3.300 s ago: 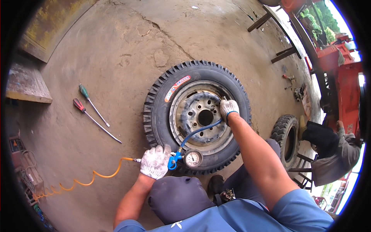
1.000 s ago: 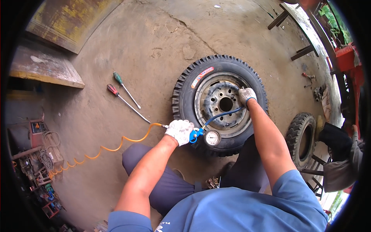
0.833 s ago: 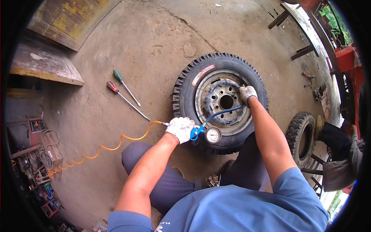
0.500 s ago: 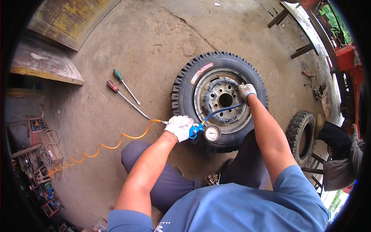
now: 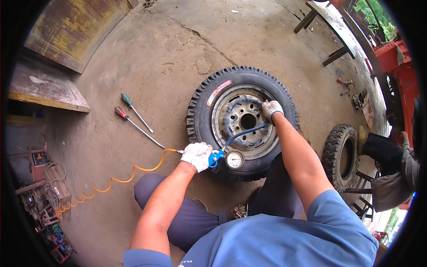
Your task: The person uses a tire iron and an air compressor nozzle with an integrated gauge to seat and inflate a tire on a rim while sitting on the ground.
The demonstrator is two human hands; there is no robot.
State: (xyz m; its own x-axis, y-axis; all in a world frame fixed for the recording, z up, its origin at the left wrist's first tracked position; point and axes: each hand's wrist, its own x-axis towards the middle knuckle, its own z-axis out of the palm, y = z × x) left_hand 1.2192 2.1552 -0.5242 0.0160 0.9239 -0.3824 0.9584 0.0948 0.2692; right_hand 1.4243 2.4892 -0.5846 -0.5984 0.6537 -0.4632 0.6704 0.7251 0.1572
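A knobby black tyre (image 5: 202, 113) on a grey steel rim (image 5: 233, 115) lies flat on the concrete floor in front of me. My left hand (image 5: 196, 155), in a white glove, grips the blue handle of an air inflator gun (image 5: 216, 158) with a round gauge (image 5: 234, 159) at the tyre's near edge. A blue hose (image 5: 244, 132) runs from the gun across the rim to my gloved right hand (image 5: 271, 109), which presses the hose end against the rim's right side. An orange coiled air line (image 5: 115, 179) trails left from the gun.
Two long screwdrivers, one with a green handle (image 5: 134, 111) and one with a red handle (image 5: 135, 125), lie left of the tyre. A smaller tyre (image 5: 340, 155) stands at the right beside a seated person (image 5: 391, 164). Wooden boards (image 5: 46, 86) and a cluttered tool rack (image 5: 42, 196) sit at the left.
My view has shifted so the tyre sits further right and higher than 3.3 s ago. Both hands keep the same hold on the inflator gun and the hose end.
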